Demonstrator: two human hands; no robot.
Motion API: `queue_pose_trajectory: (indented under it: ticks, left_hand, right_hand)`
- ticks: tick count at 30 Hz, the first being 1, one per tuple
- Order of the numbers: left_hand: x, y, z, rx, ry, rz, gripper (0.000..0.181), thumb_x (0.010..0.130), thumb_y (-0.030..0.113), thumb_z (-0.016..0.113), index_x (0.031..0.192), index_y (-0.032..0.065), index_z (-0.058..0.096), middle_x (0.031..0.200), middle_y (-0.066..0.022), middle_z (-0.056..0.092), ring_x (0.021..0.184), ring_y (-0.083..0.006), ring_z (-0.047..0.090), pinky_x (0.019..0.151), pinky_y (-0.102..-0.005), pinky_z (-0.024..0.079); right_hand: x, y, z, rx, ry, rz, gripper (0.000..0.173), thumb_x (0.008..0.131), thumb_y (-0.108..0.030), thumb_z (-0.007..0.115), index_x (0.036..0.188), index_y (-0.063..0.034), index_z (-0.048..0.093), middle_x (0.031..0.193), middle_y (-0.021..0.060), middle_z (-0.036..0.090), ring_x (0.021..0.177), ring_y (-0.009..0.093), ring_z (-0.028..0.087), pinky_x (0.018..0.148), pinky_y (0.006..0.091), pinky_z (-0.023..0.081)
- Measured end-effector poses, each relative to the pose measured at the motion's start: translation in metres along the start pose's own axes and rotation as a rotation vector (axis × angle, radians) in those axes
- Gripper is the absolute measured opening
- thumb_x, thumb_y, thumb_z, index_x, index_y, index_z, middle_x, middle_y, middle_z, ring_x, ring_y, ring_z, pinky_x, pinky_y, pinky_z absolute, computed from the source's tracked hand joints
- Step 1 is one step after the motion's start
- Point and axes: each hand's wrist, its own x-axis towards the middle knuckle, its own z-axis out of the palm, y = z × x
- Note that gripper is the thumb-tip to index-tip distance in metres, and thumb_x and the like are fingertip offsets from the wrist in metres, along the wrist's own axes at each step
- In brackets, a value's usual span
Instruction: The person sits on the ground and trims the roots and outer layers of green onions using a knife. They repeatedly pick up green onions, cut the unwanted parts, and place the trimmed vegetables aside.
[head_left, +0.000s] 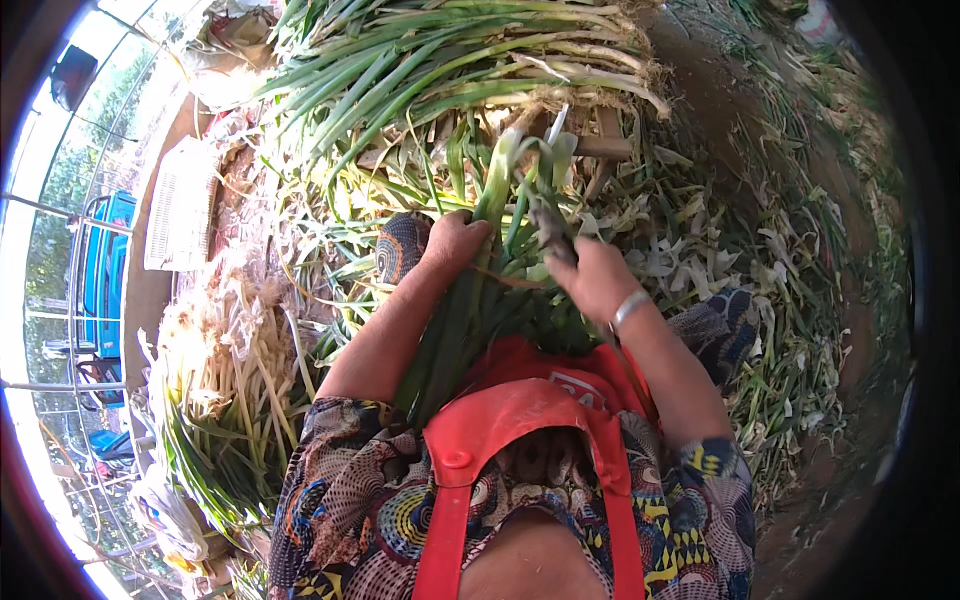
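My left hand (454, 241) is closed around a thick green onion stalk (493, 178), whose pale end points away from me. Its long green leaves (450, 345) trail back over my lap. A loosened outer layer (561, 154) hangs off to the right of the stalk. In my right hand (600, 281) is a blurred, dark blow-gun-like tool (553, 229), aimed at the pale end. A thin brown hose (636, 375) runs down from that hand along the red apron (517, 427). The exact shape of the tool's tip cannot be made out.
Ahead, a big pile of green onions (480, 60) with roots lies on a wooden support (604, 146). To the left stand bundled onions (232, 360) and a white plastic crate (180, 202). Stripped leaves (697, 232) cover the ground around my knees. A wire fence (71, 315) borders the left.
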Motion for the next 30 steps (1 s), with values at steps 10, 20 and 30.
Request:
queue_pose_trajectory:
  ticks: [10,20,30]
  left_hand:
    - [-0.036,0.017,-0.016,-0.178,-0.099,-0.027,0.050,0.067,0.012,0.068,0.112,-0.0068,0.055,0.089,-0.0164,0.065,0.076,-0.0223,0.064,0.069,-0.0352,0.052]
    - [-0.028,-0.001,0.009,-0.204,-0.019,-0.087,0.058,0.069,0.022,0.069,0.116,-0.0076,0.053,0.101,-0.0233,0.065,0.092,-0.0312,0.066,0.082,-0.0372,0.052]
    - [-0.032,0.003,0.011,-0.681,-0.219,-0.109,0.042,0.082,0.013,0.061,0.120,-0.0033,0.053,0.098,-0.0115,0.064,0.083,-0.0194,0.063,0.077,-0.0325,0.052]
  right_hand:
    - [-0.095,-0.018,-0.008,0.018,-0.178,-0.089,0.040,0.086,-0.035,0.062,0.091,0.0037,0.055,0.081,0.0265,0.062,0.078,0.044,0.060,0.070,0.0501,0.047]
    - [0.005,-0.017,-0.004,-0.161,-0.037,0.035,0.037,0.084,-0.033,0.064,0.085,0.0038,0.062,0.080,0.0255,0.064,0.080,0.042,0.062,0.072,0.0487,0.049]
    - [0.025,0.004,0.010,-0.170,0.047,0.062,0.034,0.084,-0.032,0.063,0.088,0.0017,0.063,0.081,0.0234,0.066,0.079,0.040,0.064,0.072,0.0479,0.051]
